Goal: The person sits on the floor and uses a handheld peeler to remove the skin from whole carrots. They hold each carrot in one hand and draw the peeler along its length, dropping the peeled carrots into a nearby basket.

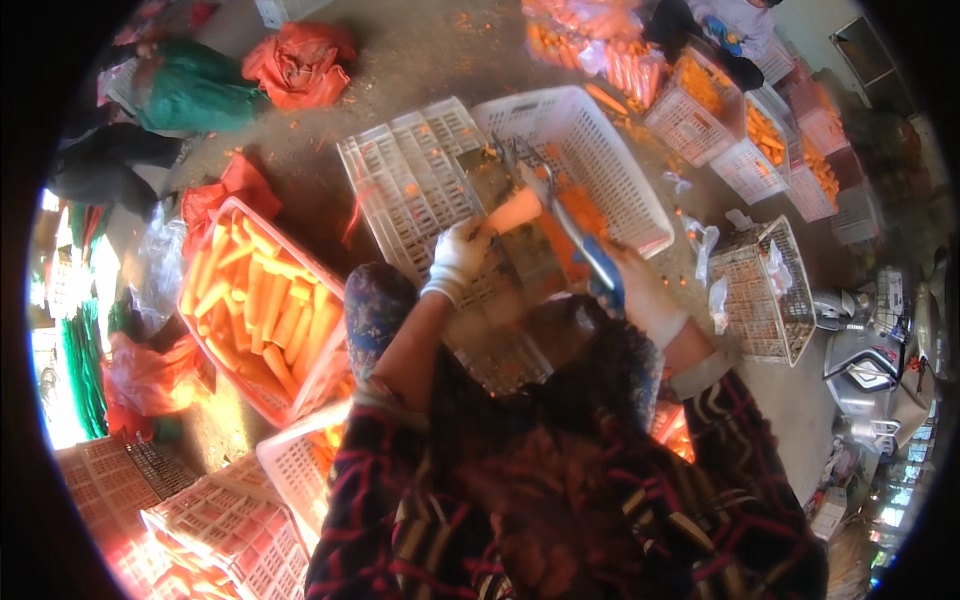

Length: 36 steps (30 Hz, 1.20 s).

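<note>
My left hand (456, 255), in a white glove, grips a carrot (516, 211) that points up and to the right. My right hand (646, 294), also gloved, holds a long metal tool (576, 232) by its blue handle; the tool's exact kind cannot be told. Its curved metal end lies close to the carrot, and whether they touch is unclear. Beneath both hands is an upturned plastic crate (420, 187) with orange scraps on it. A white plastic crate (607, 150) beyond it holds orange shreds (574, 206).
A crate of carrots (262, 300) stands at my left. More carrot crates (697, 97) are at the upper right, near another person (731, 26). A red sack (300, 64) lies at the upper left. An empty-looking crate (761, 292) sits tilted at the right.
</note>
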{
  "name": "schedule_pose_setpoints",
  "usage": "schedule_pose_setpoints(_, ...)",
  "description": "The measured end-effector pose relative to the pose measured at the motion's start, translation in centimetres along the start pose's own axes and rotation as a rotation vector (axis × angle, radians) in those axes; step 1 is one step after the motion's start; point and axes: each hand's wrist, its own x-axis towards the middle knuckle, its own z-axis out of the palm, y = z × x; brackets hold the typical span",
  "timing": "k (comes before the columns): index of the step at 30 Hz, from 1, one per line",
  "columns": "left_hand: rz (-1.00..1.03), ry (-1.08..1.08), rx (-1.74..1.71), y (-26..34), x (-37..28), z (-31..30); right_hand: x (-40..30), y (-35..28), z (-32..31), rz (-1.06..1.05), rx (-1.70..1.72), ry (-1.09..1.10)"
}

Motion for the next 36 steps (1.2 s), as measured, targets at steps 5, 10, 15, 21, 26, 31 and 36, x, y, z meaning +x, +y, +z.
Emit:
schedule_pose_setpoints(5,-0.020,-0.023,-0.009,-0.3,0.5,0.1,1.1,6.6,4.5,0.152,0.102,0.245)
schedule_pose_setpoints(10,-0.010,-0.073,-0.019,0.4,1.6,0.5,2.4,13.5,6.0,0.036,0.159,0.376)
schedule_pose_setpoints(15,-0.090,-0.064,-0.060,0.3,-0.1,-0.5,0.6,2.6,0.9,-0.107,-0.190,0.008)
schedule_pose_setpoints(21,-0.043,-0.098,-0.013,0.7,1.1,-0.1,1.2,7.8,5.3,0.119,0.091,0.294)
schedule_pose_setpoints(26,-0.042,-0.034,-0.146,-0.2,1.8,1.2,2.0,11.9,6.1,0.051,0.085,0.340)
schedule_pose_setpoints(31,-0.090,-0.053,-0.237,0.3,0.6,0.8,0.3,0.9,0.8,0.006,-0.135,0.018)
schedule_pose_setpoints(36,-0.159,-0.088,-0.266,2.0,1.1,0.6,1.0,4.7,3.9,0.246,0.108,0.244)
